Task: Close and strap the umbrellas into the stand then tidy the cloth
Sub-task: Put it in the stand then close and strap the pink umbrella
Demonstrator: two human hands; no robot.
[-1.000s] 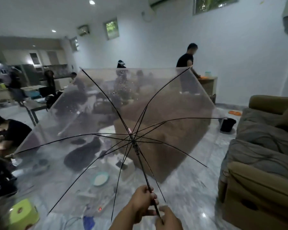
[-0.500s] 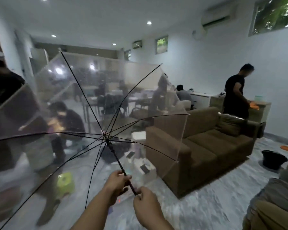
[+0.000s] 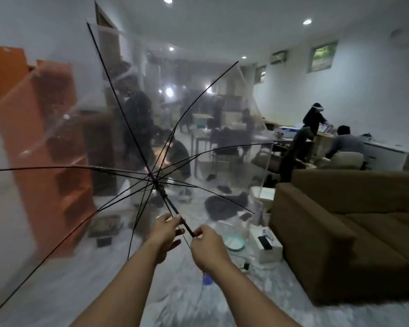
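transparent plastic umbrella with black ribs (image 3: 137,128): fully open, left of brown fabric sofa (image 3: 354,227) | left hand (image 3: 166,230): fingers pinching black shaft | right hand (image 3: 207,241): gripping shaft below left hand

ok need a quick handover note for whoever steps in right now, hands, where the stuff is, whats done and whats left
Left hand: fingers on the umbrella shaft, upper grip.
Right hand: pinching the shaft's lower end.
Clear umbrella: fully open, canopy facing away, held over the floor, brown sofa to the right.
Stand and cloth: not identifiable in view.
Done: nothing visibly.
Left: close and strap this umbrella, put it in the stand, tidy the cloth.
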